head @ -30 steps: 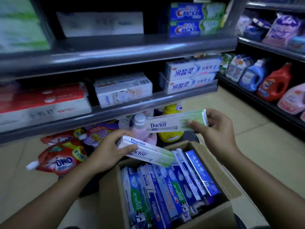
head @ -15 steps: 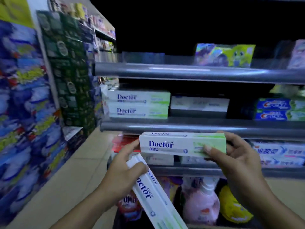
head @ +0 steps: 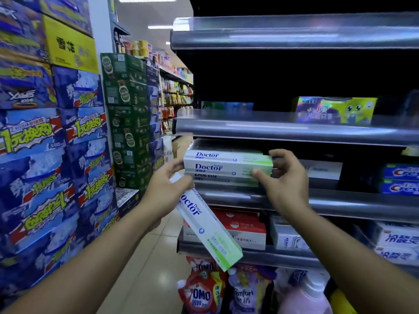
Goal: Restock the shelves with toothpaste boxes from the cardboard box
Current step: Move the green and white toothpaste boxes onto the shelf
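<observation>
Our right hand (head: 288,177) pinches the green end of one box (head: 226,167) at the stack (head: 210,176) on the shelf (head: 317,200), left hand (head: 165,191) clasps a second box (head: 208,225) tilted below it — light, stiff card, crushable, so we judge end grips best.

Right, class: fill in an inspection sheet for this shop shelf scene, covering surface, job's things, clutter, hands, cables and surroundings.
Surface: grey shelf, bearing shelved Doctor boxes.
Job's things: level Doctor box held in front of that stack; tilted Doctor box lower; cardboard box not in view.
Clutter: Crest boxes to the right; red boxes one shelf down.
Grippers: right hand pinches the level box's right end; left hand grips the tilted box.
Cables: nothing seen.
Surroundings: blue cartons stacked on the left; aisle floor.
</observation>
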Motion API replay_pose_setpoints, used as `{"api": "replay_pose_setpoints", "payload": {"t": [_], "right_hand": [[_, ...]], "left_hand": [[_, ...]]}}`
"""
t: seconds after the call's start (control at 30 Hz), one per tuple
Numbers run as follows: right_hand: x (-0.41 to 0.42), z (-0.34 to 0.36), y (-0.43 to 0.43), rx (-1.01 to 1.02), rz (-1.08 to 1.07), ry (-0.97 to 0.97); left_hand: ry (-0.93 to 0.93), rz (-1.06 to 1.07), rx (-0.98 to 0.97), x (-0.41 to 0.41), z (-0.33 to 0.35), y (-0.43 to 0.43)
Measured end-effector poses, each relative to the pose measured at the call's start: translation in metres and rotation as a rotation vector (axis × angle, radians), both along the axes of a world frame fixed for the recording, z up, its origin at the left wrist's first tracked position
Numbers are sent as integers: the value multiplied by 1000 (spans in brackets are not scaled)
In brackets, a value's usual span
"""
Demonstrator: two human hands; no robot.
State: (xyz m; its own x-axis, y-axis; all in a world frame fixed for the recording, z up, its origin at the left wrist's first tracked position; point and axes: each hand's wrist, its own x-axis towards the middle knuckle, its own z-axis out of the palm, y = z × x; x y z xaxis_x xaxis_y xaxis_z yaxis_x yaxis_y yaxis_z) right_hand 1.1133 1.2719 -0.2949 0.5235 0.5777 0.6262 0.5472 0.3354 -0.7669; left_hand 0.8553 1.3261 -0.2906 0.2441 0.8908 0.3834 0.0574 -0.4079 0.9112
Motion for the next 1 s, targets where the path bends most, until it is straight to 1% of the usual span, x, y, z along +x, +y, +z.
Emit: {"api": "replay_pose_setpoints", "payload": {"t": [0.17, 0.33, 0.57, 0.7, 0.9, 1.0], "right_hand": [[-2, -1, 21, -87, -47, -7], [-4, 1, 24, -123, -88, -65], [-6, -6, 11, -118, -116, -147], [-7, -6, 12, -128, -110, -119], [-8, -12, 17, -171, -125, -98], [-11, -7, 21, -182, -142, -101]], "left_hand": [[28, 25, -42, 4, -1, 9], [75, 76, -15, 3, -1, 14], [99, 104, 28, 3, -5, 16], [132, 99, 43, 1, -6, 17], [269, 83, 61, 0, -11, 21], [273, 100, 51, 2, -8, 24]]}}
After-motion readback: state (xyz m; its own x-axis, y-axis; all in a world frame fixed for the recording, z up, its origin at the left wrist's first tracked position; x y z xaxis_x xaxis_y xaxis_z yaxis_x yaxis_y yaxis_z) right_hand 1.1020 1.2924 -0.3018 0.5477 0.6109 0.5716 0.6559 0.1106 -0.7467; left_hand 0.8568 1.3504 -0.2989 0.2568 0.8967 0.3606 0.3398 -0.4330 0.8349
